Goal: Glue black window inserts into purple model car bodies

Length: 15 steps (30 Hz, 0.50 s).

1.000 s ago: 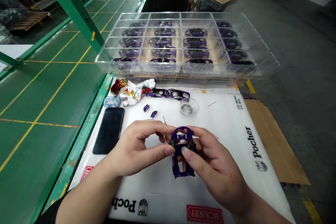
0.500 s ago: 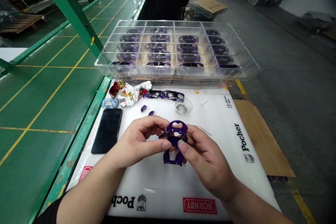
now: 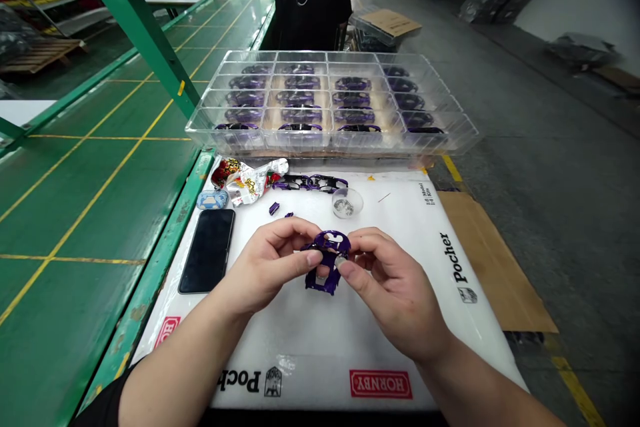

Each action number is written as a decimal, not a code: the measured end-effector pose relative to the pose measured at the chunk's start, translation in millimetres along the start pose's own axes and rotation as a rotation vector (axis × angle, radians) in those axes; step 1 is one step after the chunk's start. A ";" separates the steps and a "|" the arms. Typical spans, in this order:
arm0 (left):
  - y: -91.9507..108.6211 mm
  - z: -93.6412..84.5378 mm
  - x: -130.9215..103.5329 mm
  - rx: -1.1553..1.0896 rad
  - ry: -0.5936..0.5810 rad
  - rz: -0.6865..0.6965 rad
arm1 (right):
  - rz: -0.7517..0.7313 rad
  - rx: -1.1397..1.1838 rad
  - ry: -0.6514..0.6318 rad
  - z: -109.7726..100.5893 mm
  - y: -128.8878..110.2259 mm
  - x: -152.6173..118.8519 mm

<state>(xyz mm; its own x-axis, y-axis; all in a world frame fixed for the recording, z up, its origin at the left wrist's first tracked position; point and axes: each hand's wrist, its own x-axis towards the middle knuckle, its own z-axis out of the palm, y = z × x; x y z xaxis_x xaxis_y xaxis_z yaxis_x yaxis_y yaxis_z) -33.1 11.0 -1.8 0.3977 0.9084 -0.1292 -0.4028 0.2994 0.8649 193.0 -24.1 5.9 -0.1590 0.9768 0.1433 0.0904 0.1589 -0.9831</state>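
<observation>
A purple plastic model car body point(image 3: 327, 267) with cut-out openings is held up over the white-covered table. My left hand point(image 3: 277, 260) is closed on its left side, thumb on top and fingers bent behind. On its right side my right hand point(image 3: 385, 287) pinches it, the thumb pressed near the middle. Fingers hide parts of both edges. Just beyond my hands lie a small purple piece point(image 3: 274, 208) and another one point(image 3: 289, 215), partly hidden by my left hand. Further off, two purple-and-black car bodies point(image 3: 311, 182) rest end to end.
A clear compartment tray point(image 3: 330, 140) with several purple bodies stands across the far end. A round clear dish point(image 3: 347, 203) holds tiny bits. At left are a phone point(image 3: 207, 251), a blue-and-white case point(image 3: 213, 199) and a crumpled wrapper point(image 3: 250, 180). A person in black point(image 3: 313, 0) sits beyond.
The held car body has tipped, so its near end looks shorter, and it has shifted slightly left and up. Both hands still grip it. The head view has moved a little.
</observation>
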 end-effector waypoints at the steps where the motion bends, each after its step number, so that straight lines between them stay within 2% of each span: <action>1: -0.4 0.1 -0.1 -0.010 0.005 -0.008 | -0.017 -0.012 0.001 -0.8 0.1 0.8; 9: 1.8 4.8 -1.7 -0.110 0.017 -0.094 | -0.101 -0.032 -0.016 -5.9 1.0 2.1; 15: 1.4 10.7 0.2 -0.165 0.051 -0.149 | -0.123 -0.170 0.019 -9.7 1.0 5.6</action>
<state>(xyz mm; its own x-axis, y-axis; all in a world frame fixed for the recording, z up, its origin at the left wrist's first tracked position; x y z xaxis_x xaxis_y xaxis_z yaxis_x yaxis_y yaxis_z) -24.8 8.5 4.6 0.4222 0.8628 -0.2781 -0.4733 0.4715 0.7441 201.8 -17.0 6.8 -0.1610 0.9508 0.2646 0.2365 0.2974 -0.9250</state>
